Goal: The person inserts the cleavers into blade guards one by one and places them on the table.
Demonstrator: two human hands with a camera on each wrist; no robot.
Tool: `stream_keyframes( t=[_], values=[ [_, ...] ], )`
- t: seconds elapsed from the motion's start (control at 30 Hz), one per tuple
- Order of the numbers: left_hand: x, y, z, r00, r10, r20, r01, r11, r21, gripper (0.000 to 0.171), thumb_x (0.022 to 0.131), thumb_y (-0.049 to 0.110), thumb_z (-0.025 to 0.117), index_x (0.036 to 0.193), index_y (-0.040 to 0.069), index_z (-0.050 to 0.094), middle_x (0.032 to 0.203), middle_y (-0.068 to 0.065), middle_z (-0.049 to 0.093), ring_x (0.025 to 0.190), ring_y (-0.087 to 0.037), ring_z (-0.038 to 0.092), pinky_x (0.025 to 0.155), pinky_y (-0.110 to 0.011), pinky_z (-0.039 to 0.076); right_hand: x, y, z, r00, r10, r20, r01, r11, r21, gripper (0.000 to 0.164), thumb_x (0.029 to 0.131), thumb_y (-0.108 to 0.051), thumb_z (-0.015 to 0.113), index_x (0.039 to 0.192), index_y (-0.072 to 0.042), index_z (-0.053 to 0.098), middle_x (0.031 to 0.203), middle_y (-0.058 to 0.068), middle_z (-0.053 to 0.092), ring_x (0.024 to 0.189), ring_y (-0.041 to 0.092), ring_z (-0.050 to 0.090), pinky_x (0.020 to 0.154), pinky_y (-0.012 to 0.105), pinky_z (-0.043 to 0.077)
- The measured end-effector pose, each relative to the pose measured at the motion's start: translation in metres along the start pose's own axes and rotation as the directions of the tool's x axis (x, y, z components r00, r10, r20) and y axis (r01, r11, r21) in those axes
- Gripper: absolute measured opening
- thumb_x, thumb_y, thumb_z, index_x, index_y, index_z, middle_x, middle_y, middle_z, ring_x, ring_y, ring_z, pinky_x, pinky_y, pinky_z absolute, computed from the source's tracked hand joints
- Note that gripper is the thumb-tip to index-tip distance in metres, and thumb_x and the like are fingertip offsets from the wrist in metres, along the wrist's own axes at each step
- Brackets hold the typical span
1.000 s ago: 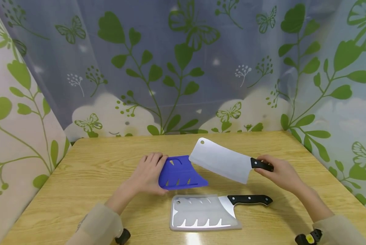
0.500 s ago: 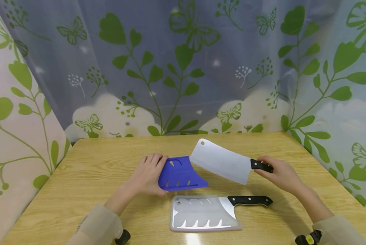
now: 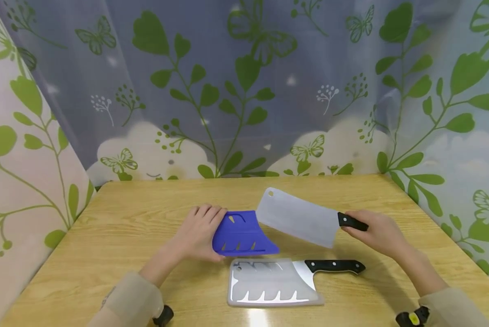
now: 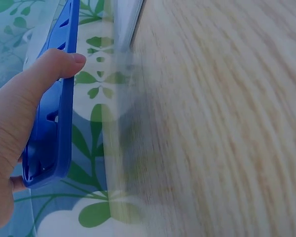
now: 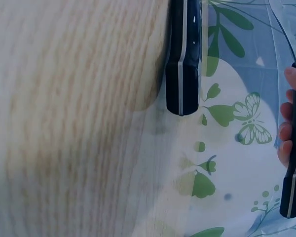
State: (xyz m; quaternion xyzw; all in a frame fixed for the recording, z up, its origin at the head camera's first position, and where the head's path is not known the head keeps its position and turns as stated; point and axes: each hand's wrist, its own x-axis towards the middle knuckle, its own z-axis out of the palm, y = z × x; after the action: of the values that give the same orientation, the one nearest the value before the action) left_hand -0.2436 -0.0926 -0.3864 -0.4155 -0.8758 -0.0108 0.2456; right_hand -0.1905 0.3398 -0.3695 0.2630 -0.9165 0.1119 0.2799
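My left hand [image 3: 201,231] grips the closed left end of a blue plastic blade guard [image 3: 244,234], thumb along its lower edge and fingers over the top. In the left wrist view the guard [image 4: 56,118] is held above the wooden surface. My right hand [image 3: 377,231] holds a cleaver [image 3: 297,217] by its black handle [image 5: 295,153]. The bare blade points left and tilts up, its holed end overlapping the guard's open right side in the head view. Nearer me lies a second cleaver [image 3: 334,266], its blade inside a translucent white guard [image 3: 269,284], handle to the right.
The wooden table [image 3: 138,200] carries the sheathed cleaver near its front. Behind it and at both sides hangs a curtain [image 3: 211,91] printed with green leaves and butterflies. Black straps with small devices [image 3: 413,315] sit by both sleeves.
Both hands keep their hold and stay almost in place. The held cleaver and the blue guard sit slightly lower and a touch to the right, with the head view also shifting a little.
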Motion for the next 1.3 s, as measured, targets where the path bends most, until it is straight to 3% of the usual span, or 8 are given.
stream_keyframes(
  t=[0.4,0.7,0.93,1.17,1.3],
  values=[
    [-0.004,-0.003,-0.004,0.999,0.032,0.041,-0.031,0.999,-0.01,0.111,0.043,0.068,0.072,0.128,0.0,0.05,0.118,-0.012,0.053,0.104,-0.029,0.046,0.081,-0.045,0.041,-0.002,0.003,-0.002,0.998,-0.05,0.033,0.048,0.997,0.064,0.033,0.067,-0.013,0.079,0.096,-0.002,0.07,0.087,0.01,0.069,0.069,0.022,0.064,0.053,0.031,0.049],
    [-0.011,-0.015,-0.009,0.998,-0.022,0.054,0.026,0.997,-0.076,0.111,0.041,0.064,0.076,0.128,0.0,0.049,0.117,-0.012,0.053,0.105,-0.029,0.046,0.083,-0.048,0.041,-0.007,0.006,-0.002,0.979,-0.204,0.004,0.2,0.965,0.17,0.031,0.067,-0.013,0.08,0.093,-0.001,0.07,0.08,0.005,0.069,0.065,0.008,0.061,0.05,0.015,0.042],
    [-0.009,-0.019,-0.015,0.995,0.05,0.084,-0.046,0.998,-0.05,0.113,0.045,0.067,0.073,0.132,0.001,0.046,0.12,-0.013,0.052,0.107,-0.03,0.046,0.085,-0.048,0.041,-0.005,0.007,-0.007,0.969,-0.245,-0.012,0.242,0.948,0.204,0.03,0.067,-0.014,0.08,0.093,-0.002,0.07,0.081,0.004,0.069,0.066,0.009,0.062,0.053,0.014,0.044],
    [-0.006,-0.015,-0.016,0.982,0.165,0.095,-0.165,0.986,0.002,0.111,0.046,0.071,0.071,0.13,0.001,0.048,0.122,-0.012,0.053,0.109,-0.031,0.046,0.084,-0.047,0.042,-0.005,0.003,-0.004,0.962,-0.27,0.039,0.256,0.943,0.214,0.03,0.067,-0.015,0.08,0.093,-0.002,0.071,0.079,0.0,0.067,0.065,0.002,0.057,0.053,0.014,0.041],
    [-0.006,-0.012,-0.017,0.978,0.181,0.102,-0.185,0.982,0.026,0.111,0.046,0.072,0.07,0.129,0.001,0.049,0.122,-0.012,0.053,0.108,-0.031,0.046,0.082,-0.046,0.042,-0.006,0.0,0.0,0.966,-0.251,0.06,0.232,0.946,0.227,0.031,0.066,-0.012,0.08,0.093,-0.001,0.071,0.078,0.0,0.067,0.064,-0.001,0.054,0.051,0.014,0.039]
  ],
)
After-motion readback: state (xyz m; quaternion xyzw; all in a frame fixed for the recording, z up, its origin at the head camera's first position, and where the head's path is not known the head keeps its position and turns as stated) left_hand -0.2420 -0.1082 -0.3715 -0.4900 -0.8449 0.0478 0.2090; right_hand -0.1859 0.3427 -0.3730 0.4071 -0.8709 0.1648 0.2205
